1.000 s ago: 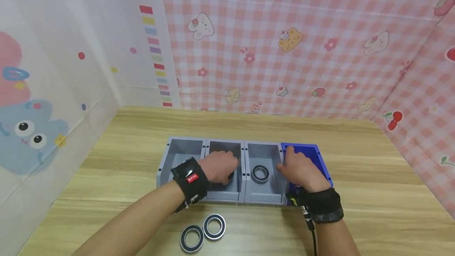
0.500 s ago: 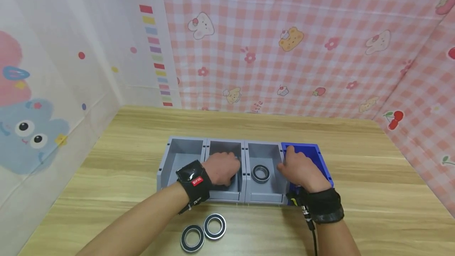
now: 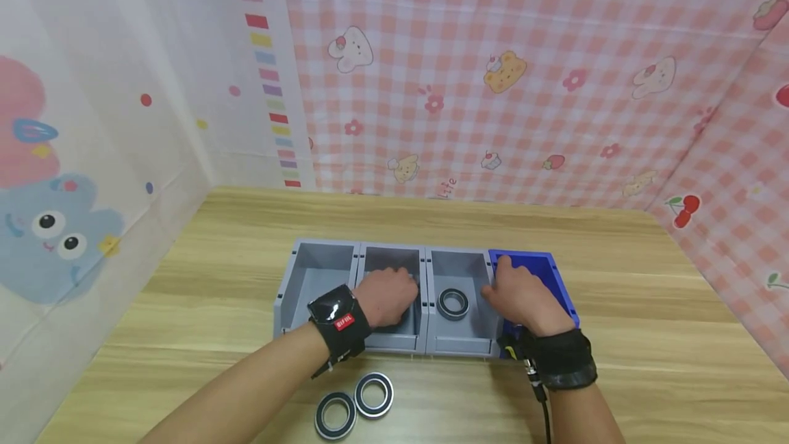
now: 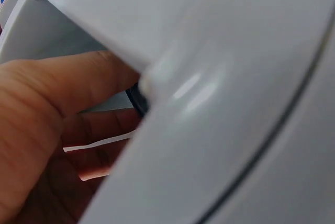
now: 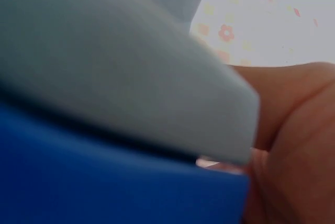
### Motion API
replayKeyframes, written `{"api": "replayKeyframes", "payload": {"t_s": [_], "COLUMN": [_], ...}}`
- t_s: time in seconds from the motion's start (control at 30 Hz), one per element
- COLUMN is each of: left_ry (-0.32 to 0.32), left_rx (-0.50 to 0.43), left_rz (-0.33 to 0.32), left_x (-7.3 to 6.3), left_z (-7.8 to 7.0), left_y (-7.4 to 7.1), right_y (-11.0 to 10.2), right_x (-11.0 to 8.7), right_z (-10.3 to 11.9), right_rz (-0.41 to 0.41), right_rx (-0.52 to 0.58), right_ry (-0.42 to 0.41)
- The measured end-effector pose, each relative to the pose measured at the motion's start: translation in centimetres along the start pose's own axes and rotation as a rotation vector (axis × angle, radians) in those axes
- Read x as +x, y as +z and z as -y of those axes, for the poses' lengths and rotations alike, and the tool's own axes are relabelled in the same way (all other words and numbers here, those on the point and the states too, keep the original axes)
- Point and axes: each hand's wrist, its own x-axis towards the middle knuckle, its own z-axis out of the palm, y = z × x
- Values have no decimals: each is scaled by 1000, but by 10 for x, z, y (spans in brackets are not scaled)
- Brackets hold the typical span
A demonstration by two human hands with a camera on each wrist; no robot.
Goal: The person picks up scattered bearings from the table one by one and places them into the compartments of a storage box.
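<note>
My left hand (image 3: 387,297) reaches down into the second grey bin (image 3: 394,342) from the left. In the left wrist view its thumb and fingers pinch a dark curved rim, a ball bearing (image 4: 136,99), mostly hidden behind the bin wall. My right hand (image 3: 524,297) is at the blue bin (image 3: 542,262), its thumb near the wall shared with the third grey bin (image 3: 462,345). Its fingertips are hidden inside, and I cannot tell whether they hold anything. One bearing (image 3: 453,304) lies flat in that third grey bin.
Two more bearings, a left one (image 3: 335,416) and a right one (image 3: 373,395), lie side by side on the wooden table (image 3: 647,334) in front of the bins. At the far left of the row stands another grey bin (image 3: 320,255). A cable (image 3: 545,416) trails from the right wrist.
My left hand has shifted slightly right within the second grey bin. The right hand has stayed at the blue bin, and the bearings in view lie as before.
</note>
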Motion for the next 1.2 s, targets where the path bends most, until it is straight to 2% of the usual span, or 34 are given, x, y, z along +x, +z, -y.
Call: {"api": "replayKeyframes", "payload": {"t_s": [0.23, 0.37, 0.5, 0.67, 0.77, 0.9, 1.07, 1.2], "left_ry": [0, 6, 21, -23, -45, -16, 65, 90], "left_rx": [-9, 3, 13, -114, -166, -181, -192, -224], "left_rz": [-21, -83, -128, -85, -89, -116, -163, -161], "left_x": [-1, -9, -18, -29, -35, -44, -60, -71], "left_z": [0, 2, 4, 6, 7, 2, -2, -3], "left_y": [2, -1, -11, -27, -33, -36, -34, -31], "right_y": [1, 1, 0, 0, 0, 0, 0, -1], "right_x": [0, 0, 0, 2, 2, 1, 1, 2], "right_z": [-1, 0, -1, -1, 0, 0, -1, 0], "right_rz": [-2, -4, -14, -12, -14, -15, -12, -16], "right_rx": [-2, -7, -17, -25, -27, -24, -22, -23], "right_ry": [0, -3, -9, -4, -6, -2, -1, -4]}}
